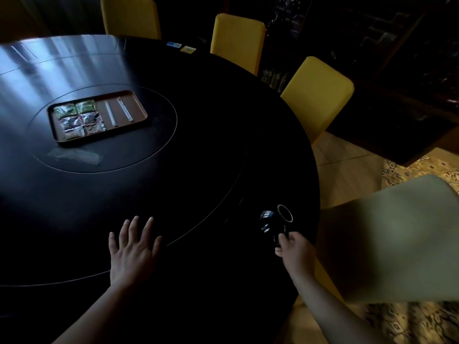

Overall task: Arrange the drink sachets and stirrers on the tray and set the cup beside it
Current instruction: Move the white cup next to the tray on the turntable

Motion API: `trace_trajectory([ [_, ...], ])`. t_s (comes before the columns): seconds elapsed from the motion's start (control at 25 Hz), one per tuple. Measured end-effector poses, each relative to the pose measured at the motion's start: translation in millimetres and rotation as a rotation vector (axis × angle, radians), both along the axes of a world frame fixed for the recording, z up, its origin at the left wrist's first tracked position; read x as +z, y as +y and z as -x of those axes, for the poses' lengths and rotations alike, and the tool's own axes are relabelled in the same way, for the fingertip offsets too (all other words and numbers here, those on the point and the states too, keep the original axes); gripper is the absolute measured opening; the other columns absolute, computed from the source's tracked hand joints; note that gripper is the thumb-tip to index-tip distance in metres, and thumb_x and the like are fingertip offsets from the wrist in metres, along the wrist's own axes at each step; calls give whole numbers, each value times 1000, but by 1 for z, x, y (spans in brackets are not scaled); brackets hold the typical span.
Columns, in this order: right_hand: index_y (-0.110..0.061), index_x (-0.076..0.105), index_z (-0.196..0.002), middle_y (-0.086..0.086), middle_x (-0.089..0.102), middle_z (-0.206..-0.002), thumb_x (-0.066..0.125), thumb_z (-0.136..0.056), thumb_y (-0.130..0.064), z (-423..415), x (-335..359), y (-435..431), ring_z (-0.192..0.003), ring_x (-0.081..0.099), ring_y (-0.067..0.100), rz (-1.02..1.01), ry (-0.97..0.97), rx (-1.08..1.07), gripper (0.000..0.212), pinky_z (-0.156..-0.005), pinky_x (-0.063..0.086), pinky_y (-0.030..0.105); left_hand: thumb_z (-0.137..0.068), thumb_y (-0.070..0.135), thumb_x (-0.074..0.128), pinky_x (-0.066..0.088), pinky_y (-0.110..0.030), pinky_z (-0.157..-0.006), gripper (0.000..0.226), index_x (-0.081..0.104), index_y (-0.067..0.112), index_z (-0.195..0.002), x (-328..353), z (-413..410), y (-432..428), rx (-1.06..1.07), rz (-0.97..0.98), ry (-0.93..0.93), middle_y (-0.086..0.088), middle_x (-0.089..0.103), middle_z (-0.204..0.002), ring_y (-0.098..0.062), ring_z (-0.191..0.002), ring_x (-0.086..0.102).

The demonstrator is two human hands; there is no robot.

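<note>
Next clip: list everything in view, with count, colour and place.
table: one, round, black, fills the view
tray: one, brown, on the table's inner disc
sachets: six, green and silvery, tray's left part, in two columns
stirrers: two, white, tray's right part
clear wrapper: one, just near of the tray
cards: two, blue and yellow, far table edge
chairs: three yellow at the far side, one pale at right
cup: one, black, near right table edge
left hand: flat on the table
right hand: grip on the cup
</note>
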State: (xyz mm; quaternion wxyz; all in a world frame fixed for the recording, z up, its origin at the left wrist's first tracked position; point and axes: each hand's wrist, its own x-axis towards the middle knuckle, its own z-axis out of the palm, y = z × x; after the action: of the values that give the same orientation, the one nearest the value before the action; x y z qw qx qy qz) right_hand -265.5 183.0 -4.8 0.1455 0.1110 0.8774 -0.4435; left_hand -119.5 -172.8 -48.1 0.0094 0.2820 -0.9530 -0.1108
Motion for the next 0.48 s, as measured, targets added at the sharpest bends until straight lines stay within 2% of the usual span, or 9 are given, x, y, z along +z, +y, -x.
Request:
trace_trajectory([
  [0.08,1,62,-85,22,69,-82,53,-96,-12,9,9,2,-65,71,29,398,-163,-336,19,-53,60,34,-88,63,14,-2,-52,-117,69,21,34,-150,0,0,1,2,0,-3,-6,19,-159,-24,-148,3],
  [0.16,5,61,-96,24,64,-87,52,-95,-4,15,14,2,-62,67,30,725,-305,-540,12,-50,61,33,-88,63,15,-1,-52,-117,69,20,34,-150,0,1,2,0,6,-3,-5,19,-159,-23,-148,3],
  [0.28,5,60,-100,24,63,-88,54,-94,-2,14,12,-4,-68,66,32,908,-394,-615,11,-49,60,32,-88,63,18,2,-53,-117,68,20,35,-150,-1,0,0,0,5,17,-5,21,-158,-24,-148,6],
  [0.48,6,62,-98,24,72,-73,54,-94,-3,4,6,-7,-63,72,30,1093,-526,-681,13,-53,62,32,-87,63,18,2,-51,-117,69,21,36,-150,-1,1,0,6,10,0,-5,21,-158,-24,-148,8],
])
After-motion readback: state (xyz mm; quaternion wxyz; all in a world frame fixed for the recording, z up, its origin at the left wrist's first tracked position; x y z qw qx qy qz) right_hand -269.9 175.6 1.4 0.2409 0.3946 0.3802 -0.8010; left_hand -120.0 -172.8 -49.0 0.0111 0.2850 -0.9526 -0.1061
